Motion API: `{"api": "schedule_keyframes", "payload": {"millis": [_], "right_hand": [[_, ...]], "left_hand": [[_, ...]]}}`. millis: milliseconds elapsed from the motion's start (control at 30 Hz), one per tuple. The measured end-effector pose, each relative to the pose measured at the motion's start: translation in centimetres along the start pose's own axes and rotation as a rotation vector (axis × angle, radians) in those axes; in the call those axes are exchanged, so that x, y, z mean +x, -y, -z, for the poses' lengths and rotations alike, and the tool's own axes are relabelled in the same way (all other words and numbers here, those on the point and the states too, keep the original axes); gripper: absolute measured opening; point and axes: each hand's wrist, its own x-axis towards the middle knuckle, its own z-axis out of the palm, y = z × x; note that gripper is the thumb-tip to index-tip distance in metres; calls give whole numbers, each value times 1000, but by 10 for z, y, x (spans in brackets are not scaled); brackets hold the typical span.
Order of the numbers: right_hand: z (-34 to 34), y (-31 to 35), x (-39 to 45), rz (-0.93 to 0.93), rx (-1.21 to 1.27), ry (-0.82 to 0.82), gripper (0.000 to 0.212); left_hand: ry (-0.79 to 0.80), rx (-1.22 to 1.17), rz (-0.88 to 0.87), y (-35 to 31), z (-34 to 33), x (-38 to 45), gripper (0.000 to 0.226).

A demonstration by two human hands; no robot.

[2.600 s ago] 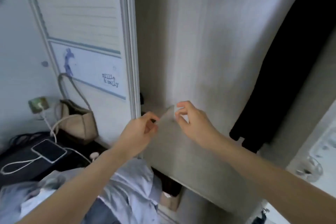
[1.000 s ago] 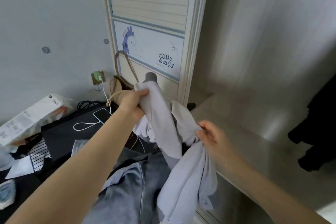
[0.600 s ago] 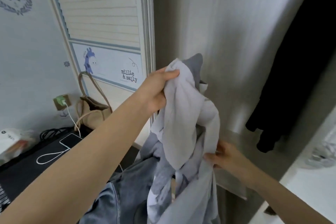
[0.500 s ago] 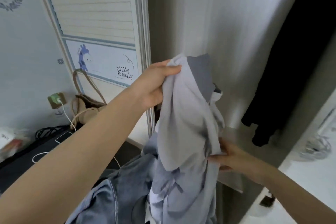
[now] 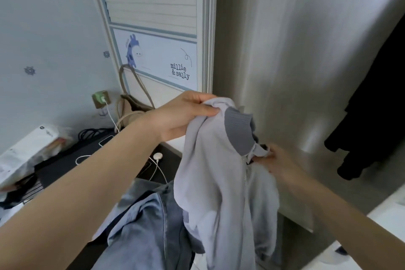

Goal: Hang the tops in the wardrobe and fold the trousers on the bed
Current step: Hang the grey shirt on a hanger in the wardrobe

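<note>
A pale grey zip-up top with a darker ribbed collar hangs in front of the open wardrobe. My left hand grips its fabric at the collar's left side and holds it up. My right hand pinches the collar's other end, just right of the zip. Blue denim trousers lie crumpled below the top, over my left forearm's side. No hanger is in view.
A dark garment hangs at the wardrobe's right. The sliding door with a giraffe sticker stands left of the opening. A beige bag, charger cables and a phone lie on a dark surface at left.
My left hand has come down with the top. My right hand has moved up from the top's lower part to its collar end. The view has tilted left and down.
</note>
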Motion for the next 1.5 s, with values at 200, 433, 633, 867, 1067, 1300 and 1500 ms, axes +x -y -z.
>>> {"api": "schedule_keyframes", "payload": {"millis": [200,433,633,867,1067,1300,1500], "right_hand": [[5,25,3,175,135,-192,20],[8,56,-11,395,250,-186,12],[21,80,-31,554,252,-173,15],[77,95,-57,557,269,-531,19],[134,78,-93,592,149,-706,22],[108,8,-102,350,-189,-257,41],[113,29,-101,-21,-268,-38,60]], "left_hand": [[-202,5,121,24,59,-22,29],[-306,374,407,63,85,-28,35],[-2,17,461,51,32,-4,58],[179,447,362,18,-81,45,30],[-4,394,364,-5,-100,82,19],[-272,-128,273,-38,-131,101,18],[-247,269,229,-30,-168,95,21]]}}
